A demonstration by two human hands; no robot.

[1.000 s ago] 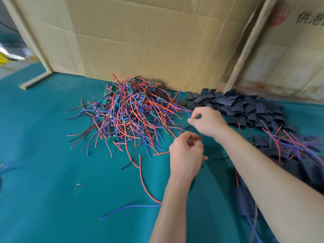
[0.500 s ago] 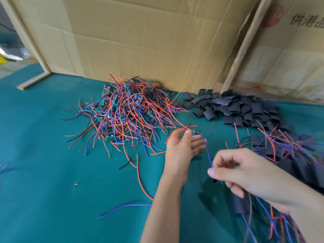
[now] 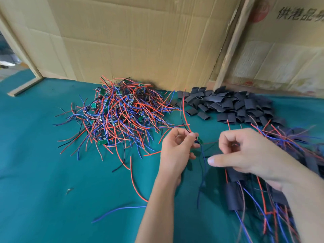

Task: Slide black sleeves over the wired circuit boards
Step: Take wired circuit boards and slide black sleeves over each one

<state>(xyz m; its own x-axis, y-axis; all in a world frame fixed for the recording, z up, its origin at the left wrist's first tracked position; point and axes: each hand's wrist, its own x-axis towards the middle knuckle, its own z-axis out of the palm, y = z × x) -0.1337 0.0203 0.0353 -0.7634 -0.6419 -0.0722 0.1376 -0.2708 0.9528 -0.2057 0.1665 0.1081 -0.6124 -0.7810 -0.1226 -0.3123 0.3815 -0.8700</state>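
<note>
My left hand [image 3: 177, 151] pinches a small green circuit board [image 3: 199, 140] between thumb and fingertips. The board's red and black wires arc upward and its blue wire hangs down to the cloth. To the right of the board is my right hand [image 3: 245, 155], fingers curled and thumb stretched left. A thin red wire [image 3: 211, 142] runs from the board into those curled fingers. A tangled heap of wired boards [image 3: 119, 116] lies at the left, and loose black sleeves [image 3: 228, 104] are piled behind my hands.
Sleeved boards [image 3: 233, 195] with trailing wires lie heaped at the right, under my right forearm. A loose red wire [image 3: 134, 181] and a blue wire [image 3: 119, 210] lie on the teal cloth [image 3: 43, 172]. Cardboard sheets [image 3: 140, 41] wall off the back.
My left hand has lifted a board and now pinches it. My right hand, first at the heap's edge, swung down to the right, then rose beside the board.
</note>
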